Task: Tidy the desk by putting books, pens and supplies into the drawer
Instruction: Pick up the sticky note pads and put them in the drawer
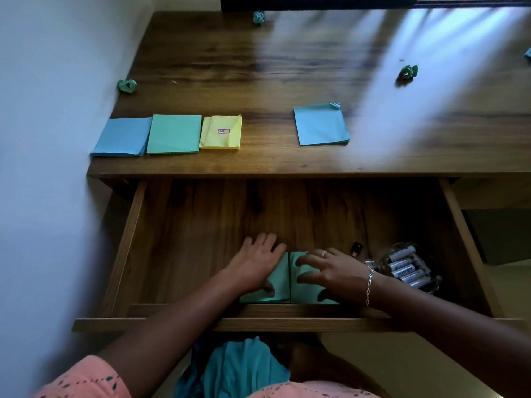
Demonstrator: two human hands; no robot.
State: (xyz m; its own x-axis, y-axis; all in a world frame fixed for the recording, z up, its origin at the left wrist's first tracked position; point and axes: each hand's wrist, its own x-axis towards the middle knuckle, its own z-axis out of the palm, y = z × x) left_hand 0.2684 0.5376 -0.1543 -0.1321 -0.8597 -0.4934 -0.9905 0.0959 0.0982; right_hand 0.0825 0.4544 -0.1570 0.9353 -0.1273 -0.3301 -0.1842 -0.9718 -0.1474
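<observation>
Down at the front wall of the open drawer [186, 239], I am seeing two green pads lying side by side, edges touching and squared to the drawer front, with a hand resting on each. The left hand [258, 262] is lying flat over the left green pad [280, 282], fingers straight and reaching past its far edge onto the drawer floor, gripping nothing. The right hand [333, 271] is spreading loosely bent fingers across the right green pad [306, 294], tips pointing toward the seam and thumb by the near edge; I am reading that as pressing, not pinching. A clear jar [408, 268] of white tubes is sitting just beside the right wrist. Up on the desk [258, 81], a blue pad [122, 136], a green pad [173, 133] and a yellow pad [221, 132] are waiting in a row, ahead and to the left of the left hand, while a lone blue pad [321, 124] is lying almost straight ahead of the right fingers. All look near-square, so I am expecting no axis to line up; I am judging each hand nearer its own side.
</observation>
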